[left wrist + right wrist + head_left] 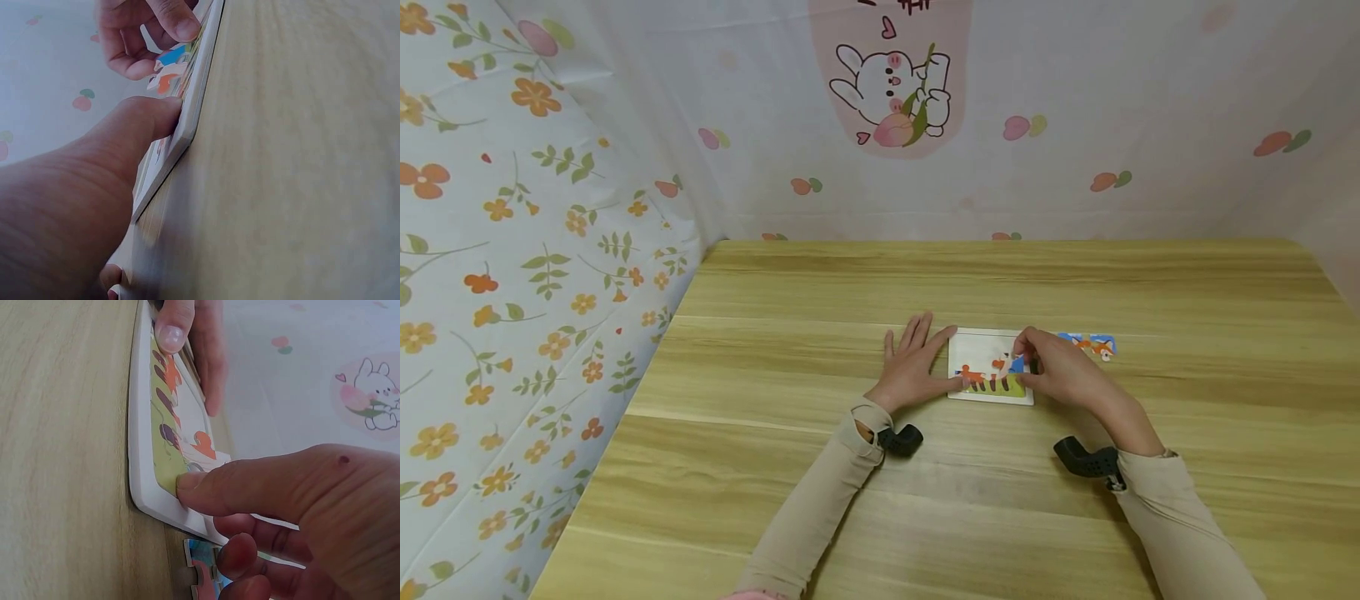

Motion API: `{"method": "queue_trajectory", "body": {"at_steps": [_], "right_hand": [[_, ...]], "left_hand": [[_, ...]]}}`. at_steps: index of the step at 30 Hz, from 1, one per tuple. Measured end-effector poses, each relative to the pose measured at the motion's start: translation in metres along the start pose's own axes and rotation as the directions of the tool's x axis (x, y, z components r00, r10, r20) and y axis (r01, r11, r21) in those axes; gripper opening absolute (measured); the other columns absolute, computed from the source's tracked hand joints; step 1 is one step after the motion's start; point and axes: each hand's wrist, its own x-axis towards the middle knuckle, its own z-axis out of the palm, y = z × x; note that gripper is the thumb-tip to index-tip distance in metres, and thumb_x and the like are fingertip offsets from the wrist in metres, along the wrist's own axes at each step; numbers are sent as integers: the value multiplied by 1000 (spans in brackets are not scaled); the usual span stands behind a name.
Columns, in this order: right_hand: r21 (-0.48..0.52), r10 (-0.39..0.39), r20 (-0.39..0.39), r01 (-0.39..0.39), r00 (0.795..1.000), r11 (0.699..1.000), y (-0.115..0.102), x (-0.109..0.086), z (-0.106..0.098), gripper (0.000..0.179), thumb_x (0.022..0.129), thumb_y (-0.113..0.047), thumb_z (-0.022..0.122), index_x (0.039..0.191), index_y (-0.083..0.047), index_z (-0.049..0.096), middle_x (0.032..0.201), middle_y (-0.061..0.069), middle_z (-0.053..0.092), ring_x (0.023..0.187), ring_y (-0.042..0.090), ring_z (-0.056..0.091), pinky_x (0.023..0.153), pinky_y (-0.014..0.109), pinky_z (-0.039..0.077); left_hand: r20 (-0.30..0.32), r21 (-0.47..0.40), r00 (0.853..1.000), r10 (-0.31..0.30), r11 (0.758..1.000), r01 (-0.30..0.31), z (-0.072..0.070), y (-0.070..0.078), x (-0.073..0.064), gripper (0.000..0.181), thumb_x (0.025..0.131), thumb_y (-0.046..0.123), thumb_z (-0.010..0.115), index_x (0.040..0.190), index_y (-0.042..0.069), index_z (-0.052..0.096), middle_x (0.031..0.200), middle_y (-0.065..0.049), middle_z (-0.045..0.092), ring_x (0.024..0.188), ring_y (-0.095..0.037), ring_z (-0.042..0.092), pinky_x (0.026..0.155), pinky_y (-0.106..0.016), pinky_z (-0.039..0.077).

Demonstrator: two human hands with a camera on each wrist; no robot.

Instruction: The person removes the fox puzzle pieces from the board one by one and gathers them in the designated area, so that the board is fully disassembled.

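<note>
A small white-framed jigsaw puzzle board [988,343] lies flat on the table, its lower part filled with green and orange-striped pieces. My left hand [913,371] is spread at the board's left side, with the thumb pressing on its lower left corner and the fingers reaching past the edge. At the board's right side, my right hand [1063,367] pinches a puzzle piece [169,65] in blue, white and orange. This piece tilts up from the board in the left wrist view. In the right wrist view the right thumb covers the lower right corner of the picture.
Loose puzzle pieces [1099,344] with blue and orange print lie just right of the board, partly behind the right hand. The wooden table [760,400] extends around the board. A patterned white cloth [737,83] hangs behind and to the left.
</note>
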Motion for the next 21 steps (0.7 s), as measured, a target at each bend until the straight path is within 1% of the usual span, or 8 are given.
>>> {"method": "queue_trajectory", "body": {"at_steps": [8,21], "right_hand": [[-12,13,2,-13,1000,1000,1,1,1,30,73,-2,75,94,1,53,77,4,53,64,16,46,58,32,40],[-24,25,5,-25,1000,999,2,0,1,28,74,-7,73,93,1,54,79,5,54,67,17,47,60,33,40]], "left_hand": [[4,-18,1000,2,1000,-2,0,-1,-1,82,81,60,60,149,31,24,156,-6,2,141,-20,-6,107,-53,-8],[-1,-12,1000,-7,1000,7,0,1,-1,81,81,58,60,148,31,25,156,-5,4,141,-19,-4,106,-54,-7]]}}
